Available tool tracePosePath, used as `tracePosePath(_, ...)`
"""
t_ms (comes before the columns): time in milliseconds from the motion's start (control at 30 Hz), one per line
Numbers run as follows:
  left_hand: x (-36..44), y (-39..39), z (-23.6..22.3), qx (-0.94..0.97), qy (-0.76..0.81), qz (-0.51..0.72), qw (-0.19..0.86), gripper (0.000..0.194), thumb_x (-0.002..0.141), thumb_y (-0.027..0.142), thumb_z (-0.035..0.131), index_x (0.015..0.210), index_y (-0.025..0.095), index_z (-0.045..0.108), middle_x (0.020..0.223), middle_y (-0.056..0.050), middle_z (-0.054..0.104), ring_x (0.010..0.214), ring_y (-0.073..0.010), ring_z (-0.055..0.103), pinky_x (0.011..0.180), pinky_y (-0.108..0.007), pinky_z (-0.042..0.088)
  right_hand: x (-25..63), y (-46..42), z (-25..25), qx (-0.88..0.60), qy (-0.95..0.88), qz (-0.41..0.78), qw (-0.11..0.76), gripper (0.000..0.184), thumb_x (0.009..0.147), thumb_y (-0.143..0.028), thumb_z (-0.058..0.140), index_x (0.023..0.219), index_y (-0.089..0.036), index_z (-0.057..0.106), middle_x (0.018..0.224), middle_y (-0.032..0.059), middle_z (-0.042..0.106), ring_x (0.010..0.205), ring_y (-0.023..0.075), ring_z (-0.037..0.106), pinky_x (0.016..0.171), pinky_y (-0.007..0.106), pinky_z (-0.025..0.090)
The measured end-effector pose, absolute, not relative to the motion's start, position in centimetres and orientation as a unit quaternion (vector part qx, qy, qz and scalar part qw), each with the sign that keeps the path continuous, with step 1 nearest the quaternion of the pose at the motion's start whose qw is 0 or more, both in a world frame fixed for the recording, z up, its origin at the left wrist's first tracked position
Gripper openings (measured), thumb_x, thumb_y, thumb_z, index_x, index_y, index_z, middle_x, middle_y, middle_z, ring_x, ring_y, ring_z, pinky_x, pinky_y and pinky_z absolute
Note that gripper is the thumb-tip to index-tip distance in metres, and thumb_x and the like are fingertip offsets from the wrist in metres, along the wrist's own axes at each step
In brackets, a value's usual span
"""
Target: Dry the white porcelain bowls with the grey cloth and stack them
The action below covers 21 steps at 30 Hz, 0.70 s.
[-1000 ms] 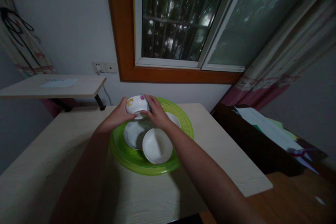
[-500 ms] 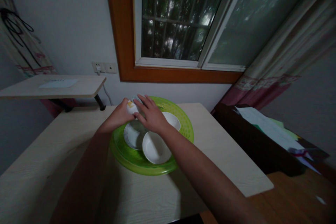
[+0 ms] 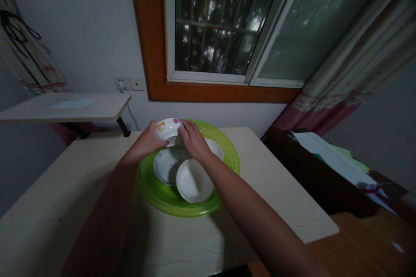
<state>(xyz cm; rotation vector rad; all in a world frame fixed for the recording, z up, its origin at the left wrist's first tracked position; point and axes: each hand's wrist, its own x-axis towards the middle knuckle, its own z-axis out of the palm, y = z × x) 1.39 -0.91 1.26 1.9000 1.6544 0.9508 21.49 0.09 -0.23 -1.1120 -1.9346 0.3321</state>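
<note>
My left hand (image 3: 150, 140) grips the left side of a white bowl (image 3: 168, 128) with yellow and pink flower patterns, its thumb along the lower edge. This bowl is tilted above the far part of a green plastic tray (image 3: 188, 211). At the bowl's right edge, my right hand (image 3: 195, 139) has its fingers closed, and a thin pale strip shows by the fingertips, too small to name. Under the hands on the tray lie a shallow white bowl (image 3: 164, 166) and a deeper white bowl (image 3: 194, 181). Another white bowl (image 3: 216, 148) is partly hidden behind my right wrist.
The tray rests on a pale wooden table (image 3: 276, 186). On the left stands a raised shelf (image 3: 110, 106) with a paper (image 3: 73, 103) on it. Beyond the table are a wall socket (image 3: 121, 82) and a window. Papers (image 3: 338, 160) lie on dark furniture at right.
My right hand has drawn back from over the patterned bowl to its right edge, with the fingers now closer together. More of the bowl's patterned side shows. My left hand has hardly moved.
</note>
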Motion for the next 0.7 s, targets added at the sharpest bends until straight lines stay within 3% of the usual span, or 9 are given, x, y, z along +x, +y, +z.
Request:
tracePosePath(233, 1.6, -0.8, 0.9, 0.698, 0.586, 0.35, 0.217, 0.051, 0.065, 0.037, 0.076, 0.1, 0.023, 0.041, 0.102, -0.007, 0.067, 0.091, -0.0245, 0.067, 0.076, -0.035, 0.052, 21.2, -0.5, -0.2, -0.412, -0.814, 0.088, 0.4, 0.056, 0.104, -0.044, 0.038, 0.151, -0.013, 0.044, 0.156, 0.018, 0.043, 0.146, 0.0271, 0.039, 0.124, 0.047, 0.031)
tracePosePath(467, 1.6, -0.8, 0.9, 0.709, 0.575, 0.348, 0.215, 0.05, 0.066, 0.036, 0.076, 0.1, 0.022, 0.042, 0.1, -0.007, 0.067, 0.089, -0.0233, 0.067, 0.074, -0.034, 0.051, 20.5, -1.9, 0.7, -0.334, -0.873, 0.006, 0.356, 0.047, 0.103, -0.036, 0.043, 0.146, -0.019, 0.053, 0.157, 0.0105, 0.045, 0.152, 0.0277, 0.028, 0.127, 0.052, 0.026)
tracePosePath(700, 0.8, -0.4, 0.9, 0.663, 0.592, 0.386, 0.249, 0.058, 0.065, 0.041, 0.079, 0.108, 0.021, 0.045, 0.108, -0.007, 0.066, 0.097, -0.0256, 0.066, 0.08, -0.035, 0.053, 20.7, -1.2, 0.5, -0.34, -0.841, 0.065, 0.417, 0.048, 0.105, -0.04, 0.038, 0.15, -0.029, 0.048, 0.16, 0.0051, 0.041, 0.151, 0.0246, 0.031, 0.126, 0.053, 0.025)
